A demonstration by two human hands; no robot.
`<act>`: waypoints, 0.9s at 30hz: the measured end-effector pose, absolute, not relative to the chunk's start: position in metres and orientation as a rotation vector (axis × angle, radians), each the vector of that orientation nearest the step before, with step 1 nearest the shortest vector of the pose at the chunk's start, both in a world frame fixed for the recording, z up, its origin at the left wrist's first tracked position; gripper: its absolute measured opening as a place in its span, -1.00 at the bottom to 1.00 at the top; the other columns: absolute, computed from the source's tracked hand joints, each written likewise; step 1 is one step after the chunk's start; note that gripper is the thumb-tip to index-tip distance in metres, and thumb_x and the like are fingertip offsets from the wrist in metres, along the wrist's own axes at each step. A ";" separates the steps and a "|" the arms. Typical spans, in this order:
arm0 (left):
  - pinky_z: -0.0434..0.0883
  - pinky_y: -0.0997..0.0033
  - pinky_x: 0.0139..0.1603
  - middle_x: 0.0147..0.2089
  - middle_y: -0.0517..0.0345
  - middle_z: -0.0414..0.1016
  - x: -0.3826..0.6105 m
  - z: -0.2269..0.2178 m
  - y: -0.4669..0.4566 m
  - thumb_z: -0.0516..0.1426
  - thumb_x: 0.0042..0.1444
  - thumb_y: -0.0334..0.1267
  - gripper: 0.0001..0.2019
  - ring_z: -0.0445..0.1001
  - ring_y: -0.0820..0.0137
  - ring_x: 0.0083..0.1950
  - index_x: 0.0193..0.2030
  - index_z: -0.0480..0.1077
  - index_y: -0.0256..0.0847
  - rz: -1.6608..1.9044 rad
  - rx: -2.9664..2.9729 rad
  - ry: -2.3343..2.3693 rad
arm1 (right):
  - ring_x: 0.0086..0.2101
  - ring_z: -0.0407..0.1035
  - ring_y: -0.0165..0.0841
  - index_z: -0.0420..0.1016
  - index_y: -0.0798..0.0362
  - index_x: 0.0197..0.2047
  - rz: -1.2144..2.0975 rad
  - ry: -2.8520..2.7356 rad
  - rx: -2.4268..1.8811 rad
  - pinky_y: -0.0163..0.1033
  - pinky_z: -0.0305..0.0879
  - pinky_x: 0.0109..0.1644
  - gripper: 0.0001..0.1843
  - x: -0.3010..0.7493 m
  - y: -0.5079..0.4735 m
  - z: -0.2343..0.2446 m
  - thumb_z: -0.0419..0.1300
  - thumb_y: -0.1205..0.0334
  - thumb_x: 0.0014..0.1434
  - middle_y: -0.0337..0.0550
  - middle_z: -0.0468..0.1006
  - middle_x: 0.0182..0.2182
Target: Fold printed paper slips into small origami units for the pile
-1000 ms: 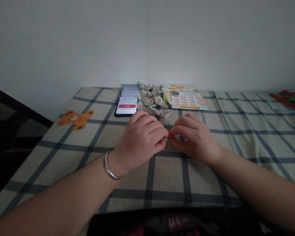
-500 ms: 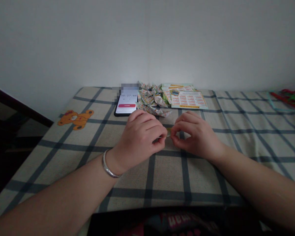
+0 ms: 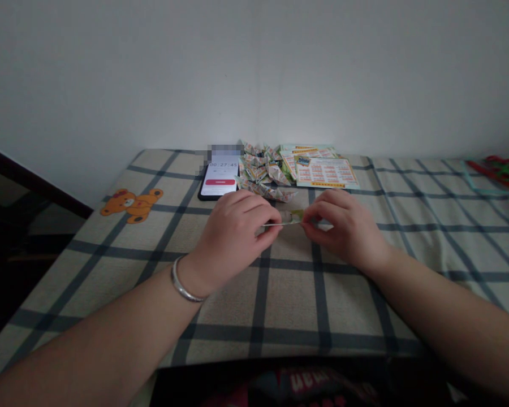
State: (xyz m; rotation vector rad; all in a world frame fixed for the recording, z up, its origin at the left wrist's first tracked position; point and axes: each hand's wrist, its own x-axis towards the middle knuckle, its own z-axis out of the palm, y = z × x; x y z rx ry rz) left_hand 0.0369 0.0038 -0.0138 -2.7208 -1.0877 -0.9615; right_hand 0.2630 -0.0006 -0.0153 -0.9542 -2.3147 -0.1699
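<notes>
Between my two hands a small folded piece of printed paper [image 3: 292, 216], greenish and white, is held just above the checked tablecloth. My left hand [image 3: 246, 226], with a silver bangle at the wrist, pinches its left end between thumb and fingers. At the right end, my right hand [image 3: 341, 226] is closed in a pinch on the paper's edge. The fingers cover both ends, so the full shape of the fold is hidden. Just beyond the hands lie several folded paper pieces [image 3: 263, 169] printed in the same colours.
A phone [image 3: 220, 175] with a running timer lies left of the folded pieces. Flat printed calendar cards [image 3: 326, 171] are stacked to their right. A bear sticker [image 3: 132, 204] is on the checked cloth [image 3: 220, 316] at left. Red and green items [image 3: 503, 174] lie far right, by the wall.
My hands have moved slightly apart, so more of the folded paper shows between them. The phone's timer has gone from 27:44 to 27:45.
</notes>
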 end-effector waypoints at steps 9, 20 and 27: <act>0.27 0.21 -0.08 -0.33 0.23 0.53 0.034 -0.015 0.006 0.17 0.15 -0.33 -0.92 0.43 0.31 -0.20 -0.37 0.45 -0.15 -0.943 -2.684 -1.119 | -0.30 0.34 -0.28 0.48 0.07 -0.35 -0.132 -2.357 -1.060 -0.19 0.27 -0.22 -0.98 0.264 0.003 -0.017 0.22 0.36 0.11 -0.11 0.46 -0.35; 0.38 0.25 0.00 -0.10 0.05 0.43 0.035 -0.018 0.007 0.20 0.13 -0.33 -0.88 0.40 0.30 -0.04 -0.18 0.49 -0.21 -1.139 -2.703 -1.053 | -0.32 0.34 -0.31 0.44 0.06 -0.35 -0.116 -2.291 -1.078 -0.23 0.26 -0.26 -0.95 0.265 0.002 -0.015 0.18 0.37 0.15 -0.14 0.45 -0.39; 0.40 0.27 -0.07 -0.16 0.10 0.47 0.031 -0.020 0.012 0.16 0.13 -0.38 -0.92 0.44 0.34 -0.13 -0.22 0.46 -0.23 -1.119 -2.715 -1.147 | -0.32 0.34 -0.32 0.41 0.04 -0.34 -0.062 -2.259 -1.097 -0.23 0.24 -0.26 -0.94 0.269 0.007 -0.019 0.17 0.38 0.14 -0.17 0.45 -0.39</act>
